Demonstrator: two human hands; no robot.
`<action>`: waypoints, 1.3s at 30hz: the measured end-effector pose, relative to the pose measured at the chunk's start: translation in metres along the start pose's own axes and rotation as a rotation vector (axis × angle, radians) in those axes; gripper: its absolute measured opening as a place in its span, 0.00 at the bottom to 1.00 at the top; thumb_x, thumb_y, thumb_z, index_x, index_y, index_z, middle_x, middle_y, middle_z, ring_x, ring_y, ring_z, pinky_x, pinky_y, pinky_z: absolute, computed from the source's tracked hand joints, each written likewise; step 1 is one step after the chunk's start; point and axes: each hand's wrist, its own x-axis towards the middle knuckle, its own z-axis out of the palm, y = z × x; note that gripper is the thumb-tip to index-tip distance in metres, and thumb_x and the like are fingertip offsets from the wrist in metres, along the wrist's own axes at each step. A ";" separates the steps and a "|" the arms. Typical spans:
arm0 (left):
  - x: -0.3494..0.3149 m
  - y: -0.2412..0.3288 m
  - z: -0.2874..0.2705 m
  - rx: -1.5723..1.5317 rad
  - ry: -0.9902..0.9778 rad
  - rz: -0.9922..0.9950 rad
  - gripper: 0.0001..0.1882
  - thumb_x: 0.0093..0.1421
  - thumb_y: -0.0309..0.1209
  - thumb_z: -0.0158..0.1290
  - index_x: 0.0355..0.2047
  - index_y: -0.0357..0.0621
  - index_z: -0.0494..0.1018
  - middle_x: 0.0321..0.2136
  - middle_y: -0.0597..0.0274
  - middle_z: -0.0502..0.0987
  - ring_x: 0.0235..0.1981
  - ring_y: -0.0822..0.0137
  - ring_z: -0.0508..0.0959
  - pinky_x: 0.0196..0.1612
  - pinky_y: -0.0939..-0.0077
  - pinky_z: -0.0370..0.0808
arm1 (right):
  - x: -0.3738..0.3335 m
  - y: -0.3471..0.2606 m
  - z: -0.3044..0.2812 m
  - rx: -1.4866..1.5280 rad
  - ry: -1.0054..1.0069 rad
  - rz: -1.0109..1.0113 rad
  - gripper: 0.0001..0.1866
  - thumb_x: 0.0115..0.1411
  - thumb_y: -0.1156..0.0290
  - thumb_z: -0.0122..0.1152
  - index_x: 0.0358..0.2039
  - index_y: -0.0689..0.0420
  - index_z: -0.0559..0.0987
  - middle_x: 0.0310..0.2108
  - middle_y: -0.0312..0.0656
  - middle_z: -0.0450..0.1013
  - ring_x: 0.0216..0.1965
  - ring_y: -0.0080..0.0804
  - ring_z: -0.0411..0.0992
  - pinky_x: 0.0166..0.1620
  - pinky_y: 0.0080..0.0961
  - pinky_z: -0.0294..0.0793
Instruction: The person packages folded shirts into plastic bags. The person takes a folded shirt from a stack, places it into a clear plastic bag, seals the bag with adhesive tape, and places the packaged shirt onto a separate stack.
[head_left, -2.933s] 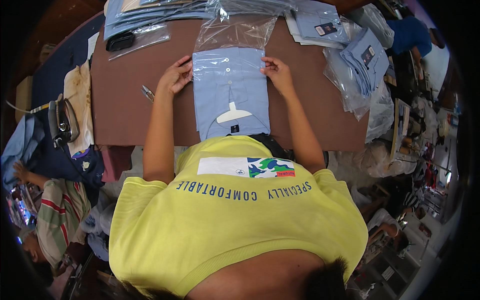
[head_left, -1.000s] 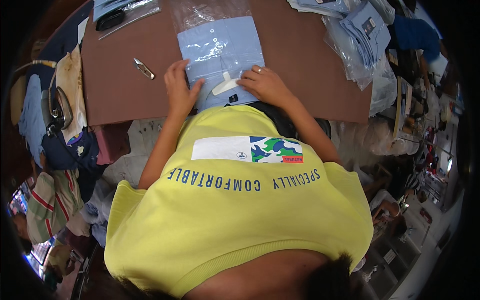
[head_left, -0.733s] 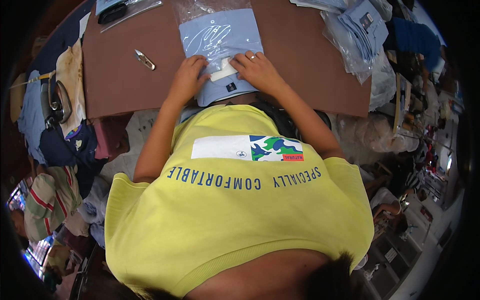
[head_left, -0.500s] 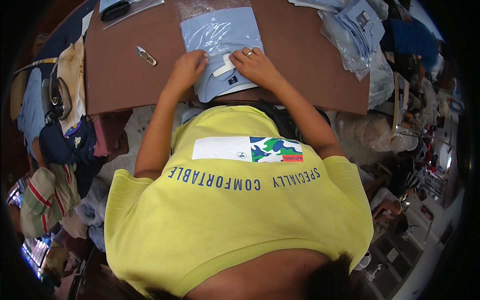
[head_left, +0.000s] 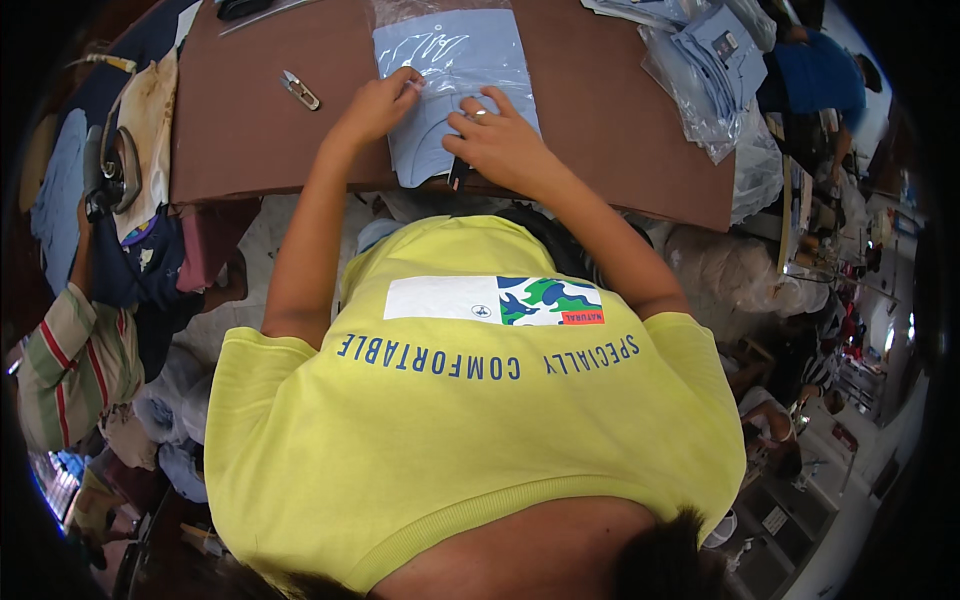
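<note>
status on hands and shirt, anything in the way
Left hand at clear plastic bag, right hand over folded blue shirt. Shirt partly bagged. Thread snips left, not blocking.

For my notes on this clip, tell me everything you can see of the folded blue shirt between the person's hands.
The folded blue shirt is light blue, plain, apparently woven cloth, folded into a flat rectangle with a curved neckline toward the person. It lies on the brown tabletop near the front edge. Shiny, wrinkled clear plastic covers its far part. The left hand is at its left side; the right hand hides part of its right side. A dark tag shows near the neckline.
</note>
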 end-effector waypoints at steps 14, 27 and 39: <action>-0.007 0.014 -0.004 0.041 0.042 0.002 0.16 0.63 0.41 0.45 0.43 0.44 0.70 0.32 0.45 0.77 0.36 0.45 0.77 0.38 0.58 0.71 | -0.025 -0.015 0.047 0.153 -0.073 -0.030 0.20 0.52 0.58 0.57 0.46 0.48 0.73 0.46 0.36 0.68 0.51 0.34 0.64 0.54 0.38 0.61; -0.030 0.030 0.001 0.075 0.099 0.147 0.12 0.63 0.34 0.46 0.39 0.39 0.72 0.33 0.48 0.77 0.35 0.47 0.77 0.37 0.62 0.72 | -0.021 -0.019 0.065 0.197 0.075 0.237 0.18 0.52 0.60 0.61 0.43 0.50 0.74 0.48 0.39 0.68 0.50 0.37 0.66 0.51 0.39 0.61; -0.077 0.038 0.032 0.423 0.168 0.259 0.25 0.50 0.36 0.61 0.49 0.50 0.69 0.58 0.57 0.62 0.60 0.52 0.60 0.60 0.49 0.58 | -0.087 0.036 0.037 0.352 0.116 0.562 0.45 0.39 0.58 0.73 0.59 0.46 0.63 0.58 0.43 0.59 0.62 0.46 0.53 0.60 0.48 0.54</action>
